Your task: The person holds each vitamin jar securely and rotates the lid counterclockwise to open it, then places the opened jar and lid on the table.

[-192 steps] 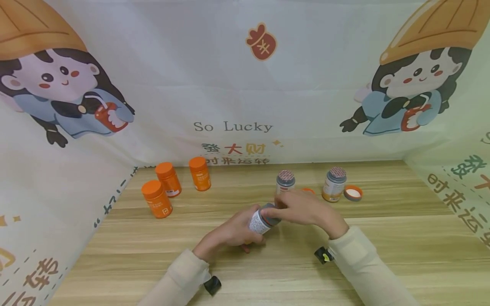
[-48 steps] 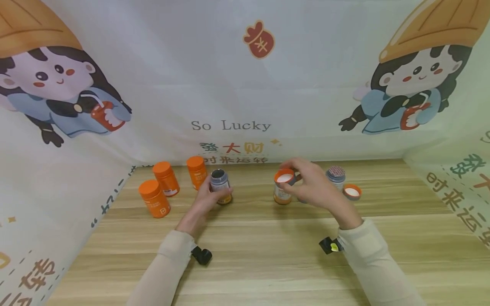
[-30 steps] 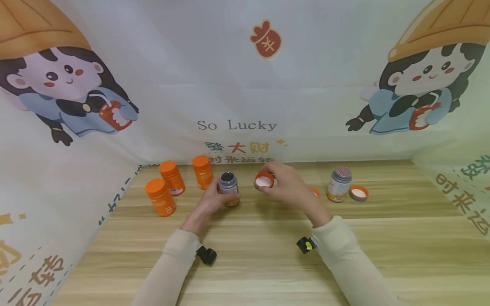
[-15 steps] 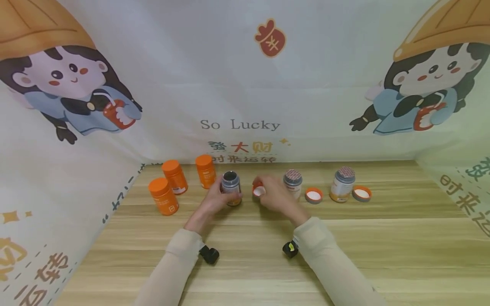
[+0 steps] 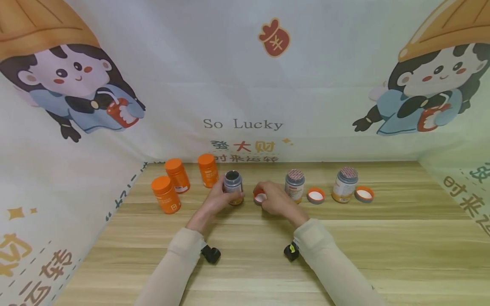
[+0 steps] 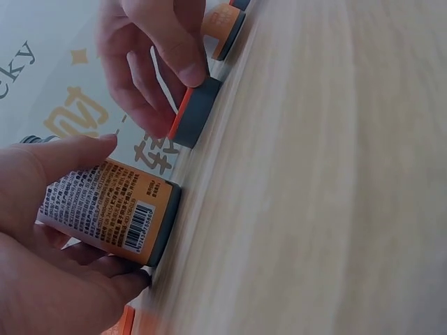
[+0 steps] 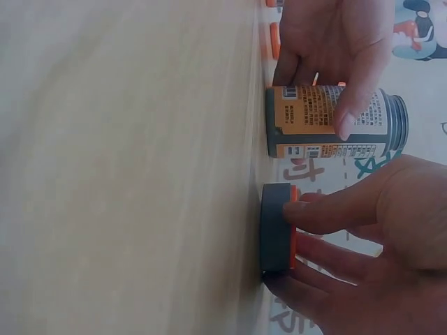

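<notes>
My left hand [image 5: 214, 203] grips an uncapped pill bottle [image 5: 233, 182] that stands upright on the table, thumb on one side and fingers on the other. The bottle has a grey neck, a dark mouth and an orange-and-white label [image 6: 119, 209]. Just right of it, my right hand [image 5: 274, 199] pinches a grey screw cap [image 5: 260, 199] by its edge. The cap lies at the tabletop with its orange rim and white inside facing up. In the right wrist view, thumb and fingers straddle the cap's grey side wall [image 7: 276, 230].
To the right stand two bottles with patterned seals, one nearer [image 5: 294, 187] and one farther [image 5: 345, 185]. Each has an upturned cap beside it, the near cap [image 5: 315, 195] and the far cap [image 5: 364, 194]. Several orange bottles [image 5: 166, 195] with lids stand at the left. A printed cloth [image 5: 245, 85] hangs behind.
Earlier both hands were at the bottle, the right on its cap. The cap came off, the bottle went down at left, and the right hand brought the cap leftward and down beside it.
</notes>
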The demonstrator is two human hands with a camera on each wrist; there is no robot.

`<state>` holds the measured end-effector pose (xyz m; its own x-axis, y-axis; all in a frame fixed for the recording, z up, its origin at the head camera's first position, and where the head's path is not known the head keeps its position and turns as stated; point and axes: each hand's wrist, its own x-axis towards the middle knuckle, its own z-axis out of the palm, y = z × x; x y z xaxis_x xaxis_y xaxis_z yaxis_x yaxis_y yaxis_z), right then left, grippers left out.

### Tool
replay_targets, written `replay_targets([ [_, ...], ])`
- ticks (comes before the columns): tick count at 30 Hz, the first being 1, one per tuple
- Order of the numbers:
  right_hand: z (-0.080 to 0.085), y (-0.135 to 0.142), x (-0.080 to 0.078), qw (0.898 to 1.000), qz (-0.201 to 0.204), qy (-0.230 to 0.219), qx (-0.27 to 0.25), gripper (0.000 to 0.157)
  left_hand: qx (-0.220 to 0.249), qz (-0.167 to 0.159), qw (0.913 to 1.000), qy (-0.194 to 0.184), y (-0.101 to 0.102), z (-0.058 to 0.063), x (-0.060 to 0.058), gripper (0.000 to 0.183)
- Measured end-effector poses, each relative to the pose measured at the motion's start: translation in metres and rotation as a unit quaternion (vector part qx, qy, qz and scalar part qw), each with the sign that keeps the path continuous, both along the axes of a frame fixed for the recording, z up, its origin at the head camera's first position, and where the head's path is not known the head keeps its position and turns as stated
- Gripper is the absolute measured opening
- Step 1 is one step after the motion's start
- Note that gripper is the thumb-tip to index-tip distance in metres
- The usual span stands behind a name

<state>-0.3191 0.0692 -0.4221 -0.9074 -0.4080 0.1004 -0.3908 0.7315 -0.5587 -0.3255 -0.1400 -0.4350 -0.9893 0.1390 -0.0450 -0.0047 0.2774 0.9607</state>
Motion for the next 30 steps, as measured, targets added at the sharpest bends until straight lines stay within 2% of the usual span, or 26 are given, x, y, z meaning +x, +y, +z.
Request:
replay_targets([
  [5, -0.001, -0.001, 0.0, 1.0, -0.005, -0.011, -0.001, 0.023, -0.006, -0.003, 1.0, 0.003, -0.001, 0.001, 0.002, 0.076],
  [13, 0.006, 0.001, 0.003, 0.999, -0.014, -0.031, 0.021, 0.037, -0.014, 0.003, 0.9999, -0.004, -0.007, 0.005, 0.008, 0.092],
  [18, 0.02, 0.002, 0.014, 0.998, -0.04, -0.051, 0.017, 0.049, -0.071, 0.044, 0.9965, 0.003, -0.009, 0.021, 0.028, 0.097],
  [21, 0.032, 0.003, 0.022, 0.998, -0.039, -0.053, -0.001, 0.054, -0.095, 0.086, 0.9907, 0.045, -0.012, 0.039, 0.046, 0.088],
  [23, 0.04, 0.004, 0.026, 0.998, -0.031, -0.048, -0.008, 0.055, -0.091, 0.128, 0.9819, 0.105, -0.018, 0.051, 0.053, 0.078],
  [24, 0.044, 0.005, 0.029, 0.999, -0.025, -0.044, -0.012, 0.054, -0.088, 0.152, 0.9744, 0.14, -0.023, 0.055, 0.055, 0.072],
  [26, 0.051, 0.008, 0.034, 0.999, -0.013, -0.032, -0.022, 0.052, -0.086, 0.199, 0.9529, 0.212, -0.037, 0.061, 0.057, 0.062],
  [28, 0.057, 0.013, 0.041, 0.999, 0.003, -0.024, -0.04, 0.049, -0.102, 0.245, 0.9253, 0.271, -0.054, 0.063, 0.055, 0.054],
  [30, 0.062, 0.018, 0.049, 0.998, 0.019, -0.02, -0.056, 0.046, -0.126, 0.282, 0.9048, 0.293, -0.071, 0.062, 0.054, 0.052],
])
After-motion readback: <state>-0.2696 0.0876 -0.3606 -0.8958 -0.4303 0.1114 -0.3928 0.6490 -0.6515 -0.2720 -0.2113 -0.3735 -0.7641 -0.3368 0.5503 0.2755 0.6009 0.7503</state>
